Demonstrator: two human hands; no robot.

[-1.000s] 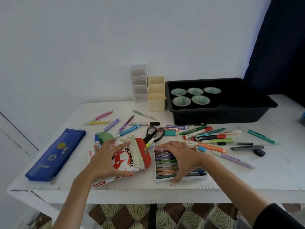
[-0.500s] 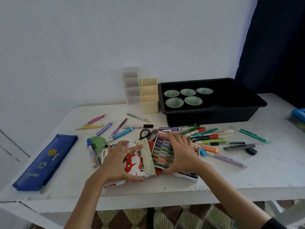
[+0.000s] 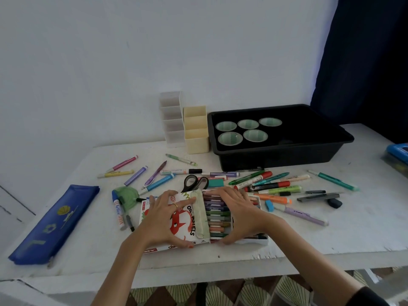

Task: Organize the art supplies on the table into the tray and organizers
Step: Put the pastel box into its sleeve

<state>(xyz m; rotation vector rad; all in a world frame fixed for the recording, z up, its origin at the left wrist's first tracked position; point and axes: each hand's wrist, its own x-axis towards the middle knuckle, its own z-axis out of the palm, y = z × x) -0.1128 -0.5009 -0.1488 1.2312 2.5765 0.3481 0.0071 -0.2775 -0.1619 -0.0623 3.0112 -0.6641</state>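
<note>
A white and red oil pastel box (image 3: 190, 219) lies near the table's front edge. My left hand (image 3: 163, 217) grips it, thumb on the near edge and fingers across the top. A white pastel tray (image 3: 217, 217) filled with coloured sticks sits against the box's open flap, its left end tucked under it. My right hand (image 3: 241, 215) grips this tray, thumb at its near edge and fingers over its far edge. The black tray (image 3: 276, 159) with several green cups (image 3: 229, 138) stands at the back right. Beside it are a beige organizer (image 3: 196, 141) and a clear organizer (image 3: 173, 121).
Markers and pens (image 3: 272, 186) lie scattered across the table's middle and right. Black scissors (image 3: 194, 182) lie just beyond the box. A blue pencil case (image 3: 53, 221) lies at the left, with a green round object (image 3: 127, 195) between it and the box. A blue object (image 3: 397, 151) sits at the right edge.
The pastel tray lay flat to the right of the box, was tilted up, and now sits pushed left against and partly under the box flap. Both hands stayed on their objects.
</note>
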